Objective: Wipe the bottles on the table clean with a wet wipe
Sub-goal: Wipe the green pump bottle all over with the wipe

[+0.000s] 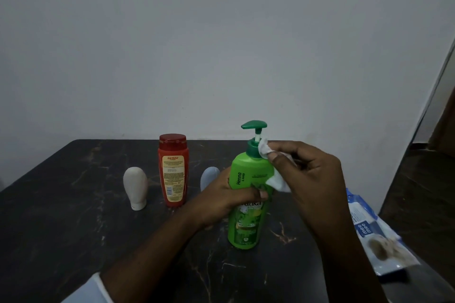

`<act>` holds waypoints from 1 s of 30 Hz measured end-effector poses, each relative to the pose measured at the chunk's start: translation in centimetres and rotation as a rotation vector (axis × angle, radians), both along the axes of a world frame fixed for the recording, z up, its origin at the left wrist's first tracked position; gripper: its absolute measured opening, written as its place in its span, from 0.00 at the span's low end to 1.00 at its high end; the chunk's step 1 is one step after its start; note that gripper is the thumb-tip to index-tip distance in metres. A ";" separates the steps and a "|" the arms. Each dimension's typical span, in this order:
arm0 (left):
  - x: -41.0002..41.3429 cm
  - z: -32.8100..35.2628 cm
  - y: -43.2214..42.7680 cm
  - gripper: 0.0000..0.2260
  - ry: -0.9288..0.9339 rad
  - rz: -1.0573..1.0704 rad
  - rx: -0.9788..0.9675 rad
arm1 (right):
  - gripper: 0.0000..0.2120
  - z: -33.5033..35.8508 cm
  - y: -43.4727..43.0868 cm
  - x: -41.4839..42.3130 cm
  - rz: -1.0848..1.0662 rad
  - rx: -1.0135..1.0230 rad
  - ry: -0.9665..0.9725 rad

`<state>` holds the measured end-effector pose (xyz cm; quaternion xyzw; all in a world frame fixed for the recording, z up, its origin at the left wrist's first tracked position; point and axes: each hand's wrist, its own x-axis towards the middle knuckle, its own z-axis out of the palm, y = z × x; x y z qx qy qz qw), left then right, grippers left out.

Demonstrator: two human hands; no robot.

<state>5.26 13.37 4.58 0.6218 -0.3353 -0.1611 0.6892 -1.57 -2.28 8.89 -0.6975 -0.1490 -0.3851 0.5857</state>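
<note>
Nearest, the dark marbled desk shows bare surface at 7 and 8 o'clock; its right edge runs from 5 o'clock up toward 2 o'clock. A blue and white wipes pack lies at 4 o'clock along that edge, partly overhanging it.

Both forearms enter from 6 o'clock. A pale sleeve shows on the left arm.

The left hand wraps the middle of the green pump bottle from the bottle's left side, fingers closed round the front over the label. The bottle stands upright on the desk just right of centre, base on the surface. Its body is bright green with a printed label, darker green collar and pump head, spout pointing left.

The right hand comes in from the bottle's right, fingers pinched shut on a white wipe. The wipe is pressed against the bottle's collar and shoulder, and a loose corner hangs down beside the bottle.

Further back at 9 to 10 o'clock, well apart from the hands, stand a red bottle and a cream bottle. A pale blue bottle sits just behind the left hand, partly hidden.

Beyond the desk's far edge is a plain grey wall.
</note>
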 end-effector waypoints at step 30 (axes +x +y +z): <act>-0.6 -0.1 -0.5 0.17 0.048 -0.104 -0.009 | 0.06 0.9 -0.7 -1.3 -0.187 -0.221 0.047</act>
